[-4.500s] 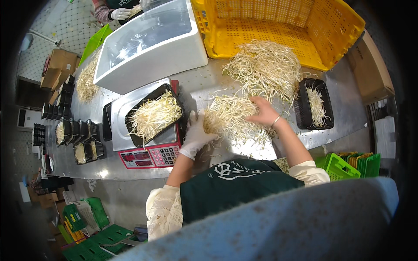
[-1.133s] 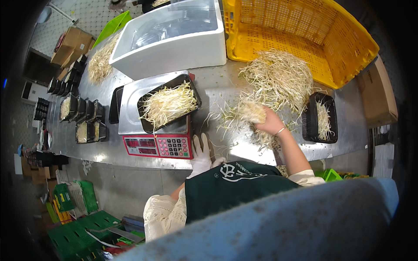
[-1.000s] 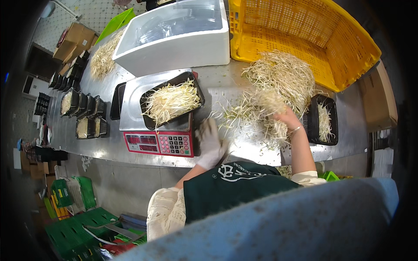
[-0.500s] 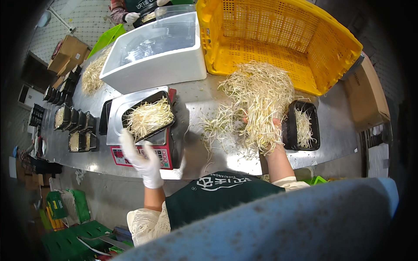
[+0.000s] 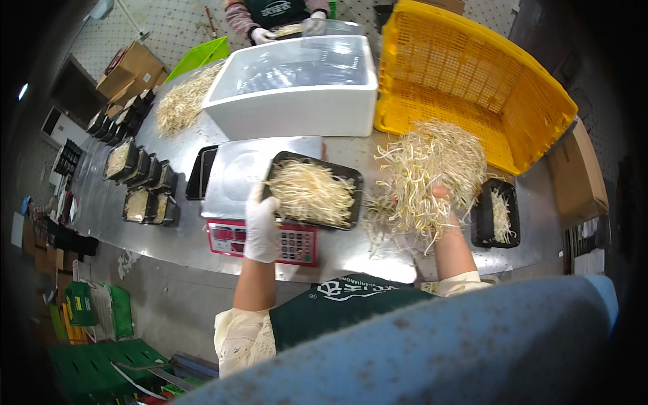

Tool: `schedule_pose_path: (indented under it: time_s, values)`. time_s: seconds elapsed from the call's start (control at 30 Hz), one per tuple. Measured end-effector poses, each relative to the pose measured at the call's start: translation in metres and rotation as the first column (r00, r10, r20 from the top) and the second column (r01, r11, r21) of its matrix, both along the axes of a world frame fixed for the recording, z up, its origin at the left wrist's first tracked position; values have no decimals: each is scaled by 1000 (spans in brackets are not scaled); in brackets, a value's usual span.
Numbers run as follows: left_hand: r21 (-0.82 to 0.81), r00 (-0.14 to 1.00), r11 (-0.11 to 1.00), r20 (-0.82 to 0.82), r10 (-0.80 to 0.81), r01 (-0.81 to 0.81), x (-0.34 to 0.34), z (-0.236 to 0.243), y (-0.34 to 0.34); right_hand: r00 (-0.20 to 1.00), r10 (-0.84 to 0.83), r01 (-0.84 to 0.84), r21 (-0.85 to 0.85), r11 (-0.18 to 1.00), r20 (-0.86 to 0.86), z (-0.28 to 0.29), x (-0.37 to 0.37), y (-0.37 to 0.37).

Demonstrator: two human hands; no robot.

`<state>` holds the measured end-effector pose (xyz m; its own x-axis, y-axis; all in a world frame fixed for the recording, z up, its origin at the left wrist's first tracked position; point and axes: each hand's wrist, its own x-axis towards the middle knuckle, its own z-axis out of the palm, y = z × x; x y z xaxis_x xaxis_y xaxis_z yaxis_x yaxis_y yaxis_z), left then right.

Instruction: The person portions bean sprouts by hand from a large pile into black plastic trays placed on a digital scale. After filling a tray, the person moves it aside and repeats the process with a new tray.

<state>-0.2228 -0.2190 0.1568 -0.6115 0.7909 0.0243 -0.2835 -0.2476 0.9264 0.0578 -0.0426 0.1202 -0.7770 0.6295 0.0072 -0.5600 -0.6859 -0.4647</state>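
Note:
My gloved left hand [image 5: 260, 226] is closed on the near left edge of a black plastic tray [image 5: 356, 177] filled with bean sprouts [image 5: 312, 193]. The tray hangs tilted over the right side of a red digital scale with a steel plate [image 5: 236, 156]. Around a loose bunch of sprouts [image 5: 413, 192], my bare right hand [image 5: 441, 193] is closed; the strands hide most of its fingers. Just behind this bunch rises a larger heap of sprouts [image 5: 462, 145]. To the right of that hand lies another black tray [image 5: 481, 219], partly filled with sprouts.
A white foam box [image 5: 290, 115] of clear lids and a tipped yellow crate [image 5: 439, 81] stand at the back. Several filled trays [image 5: 138, 162] and a sprout pile [image 5: 182, 101] are at left. A co-worker's gloved hands [image 5: 263, 36] hold a tray beyond the box.
My left hand has closed on the tray and moved it rightward, partly off the scale plate. My right hand has lifted a bunch of sprouts from the heap. The view has shifted.

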Motion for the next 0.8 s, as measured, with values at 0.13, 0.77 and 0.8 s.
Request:
schedule_pose_path:
  time_s: [0.13,0.77,0.8]
  values:
    - [-27,990,999,134,-35,39,-56,11,-33,954,45,-188,470,863,298,35,-116,-27]
    - [-214,228,963,-942,-248,164,-198,20,0,599,-760,-753,500,-428,252,64,-334,-107]
    - [-190,76,966,-976,-206,176,-189,18,-1,572,-725,-790,494,-362,383,65,-329,-97]
